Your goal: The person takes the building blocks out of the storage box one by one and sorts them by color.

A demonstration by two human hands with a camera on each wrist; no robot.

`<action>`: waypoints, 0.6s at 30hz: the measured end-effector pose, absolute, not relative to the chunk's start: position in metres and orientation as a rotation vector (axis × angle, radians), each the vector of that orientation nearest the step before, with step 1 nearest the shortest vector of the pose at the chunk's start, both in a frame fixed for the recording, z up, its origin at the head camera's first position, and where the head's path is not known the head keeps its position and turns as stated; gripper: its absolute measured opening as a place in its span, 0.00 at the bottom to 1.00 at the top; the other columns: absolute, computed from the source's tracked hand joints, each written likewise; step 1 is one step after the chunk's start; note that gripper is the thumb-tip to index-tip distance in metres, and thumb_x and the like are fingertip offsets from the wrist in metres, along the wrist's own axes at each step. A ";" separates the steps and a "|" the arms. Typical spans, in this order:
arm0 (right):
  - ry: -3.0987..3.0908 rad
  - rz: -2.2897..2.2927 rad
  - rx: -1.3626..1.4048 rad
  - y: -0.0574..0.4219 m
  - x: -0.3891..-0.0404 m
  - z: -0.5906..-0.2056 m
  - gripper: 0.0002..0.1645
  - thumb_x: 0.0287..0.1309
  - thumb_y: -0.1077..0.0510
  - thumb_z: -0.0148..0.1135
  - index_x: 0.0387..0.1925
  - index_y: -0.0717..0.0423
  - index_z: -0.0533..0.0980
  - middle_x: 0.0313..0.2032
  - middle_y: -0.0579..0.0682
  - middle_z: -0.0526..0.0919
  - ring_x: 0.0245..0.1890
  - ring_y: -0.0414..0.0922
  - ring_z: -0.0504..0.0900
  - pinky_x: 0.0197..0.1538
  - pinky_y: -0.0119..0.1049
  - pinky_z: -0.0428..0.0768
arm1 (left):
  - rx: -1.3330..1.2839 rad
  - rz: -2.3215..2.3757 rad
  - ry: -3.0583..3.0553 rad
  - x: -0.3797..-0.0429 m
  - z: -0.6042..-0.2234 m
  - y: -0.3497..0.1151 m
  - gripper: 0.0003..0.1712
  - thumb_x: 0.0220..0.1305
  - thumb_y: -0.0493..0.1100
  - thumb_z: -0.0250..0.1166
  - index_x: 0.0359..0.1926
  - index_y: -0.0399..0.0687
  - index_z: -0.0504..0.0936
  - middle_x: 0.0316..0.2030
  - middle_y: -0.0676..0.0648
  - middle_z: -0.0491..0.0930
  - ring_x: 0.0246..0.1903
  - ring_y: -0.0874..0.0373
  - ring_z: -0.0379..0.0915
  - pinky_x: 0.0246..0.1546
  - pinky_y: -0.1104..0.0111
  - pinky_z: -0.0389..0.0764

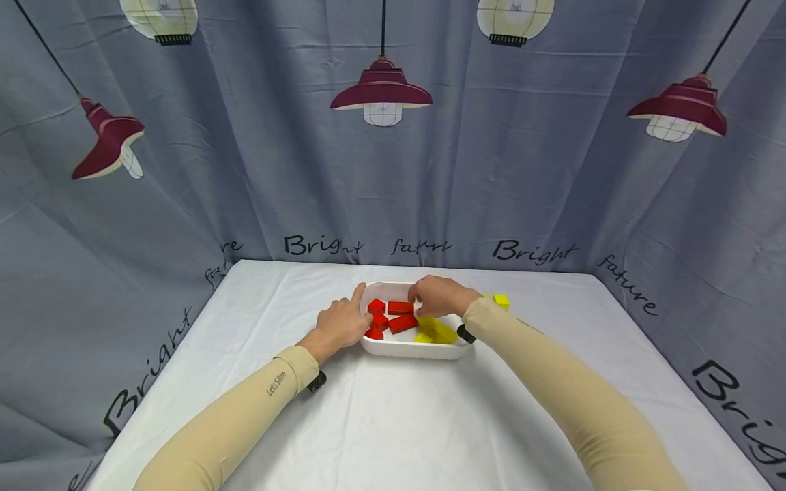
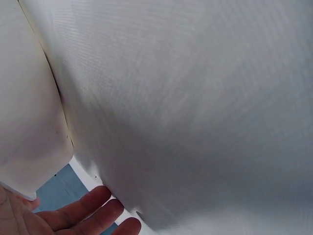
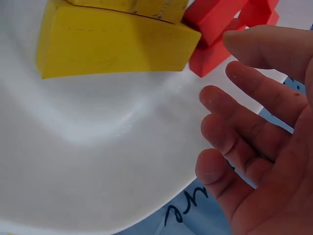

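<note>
White cloth [image 1: 393, 423] under tray [image 1: 411, 350] of red blocks [image 1: 402, 323] and yellow blocks [image 1: 439, 331]

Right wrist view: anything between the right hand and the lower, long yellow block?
Partly: angular red blocks sit at the right end of the long yellow block, near the right hand's thumb and index finger. Nothing visible obstructs the other three fingers, just the white oblong tray.

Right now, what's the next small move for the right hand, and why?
I'd probably lift the right hand out of the white tray and toward the outlying yellow block on the table to the tray's right. Its fingers look empty, and red blocks and other yellow pieces already sit inside.
</note>
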State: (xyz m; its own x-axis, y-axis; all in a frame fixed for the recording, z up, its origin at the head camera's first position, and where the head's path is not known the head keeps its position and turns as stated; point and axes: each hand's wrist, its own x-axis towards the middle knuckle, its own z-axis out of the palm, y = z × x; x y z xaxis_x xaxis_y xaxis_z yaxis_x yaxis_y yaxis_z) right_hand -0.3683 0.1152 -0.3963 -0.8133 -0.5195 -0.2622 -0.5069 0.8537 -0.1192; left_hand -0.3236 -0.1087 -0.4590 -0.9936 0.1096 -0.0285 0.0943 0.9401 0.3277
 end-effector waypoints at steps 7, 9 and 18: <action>2.716 -0.068 -0.695 0.117 -0.374 -0.407 0.17 0.58 0.56 0.69 0.50 0.48 0.85 0.37 0.45 0.82 0.40 0.45 0.77 0.48 0.40 0.80 | 0.151 0.497 3.053 -0.325 -0.459 -0.108 0.42 0.66 0.56 0.49 0.79 0.57 0.50 0.54 0.38 0.78 0.49 0.44 0.76 0.45 0.47 0.79; 2.706 -0.067 -0.680 0.116 -0.376 -0.410 0.16 0.58 0.55 0.69 0.49 0.48 0.85 0.36 0.44 0.82 0.39 0.45 0.78 0.48 0.40 0.80 | 0.146 0.501 3.049 -0.325 -0.459 -0.108 0.42 0.66 0.56 0.49 0.79 0.58 0.50 0.54 0.38 0.78 0.49 0.44 0.75 0.45 0.47 0.79; 2.689 -0.038 -0.594 0.115 -0.377 -0.416 0.05 0.58 0.53 0.69 0.34 0.48 0.81 0.32 0.45 0.83 0.36 0.46 0.79 0.46 0.41 0.79 | 0.137 0.504 3.041 -0.324 -0.459 -0.107 0.42 0.66 0.56 0.50 0.79 0.58 0.50 0.54 0.38 0.78 0.48 0.45 0.75 0.46 0.47 0.79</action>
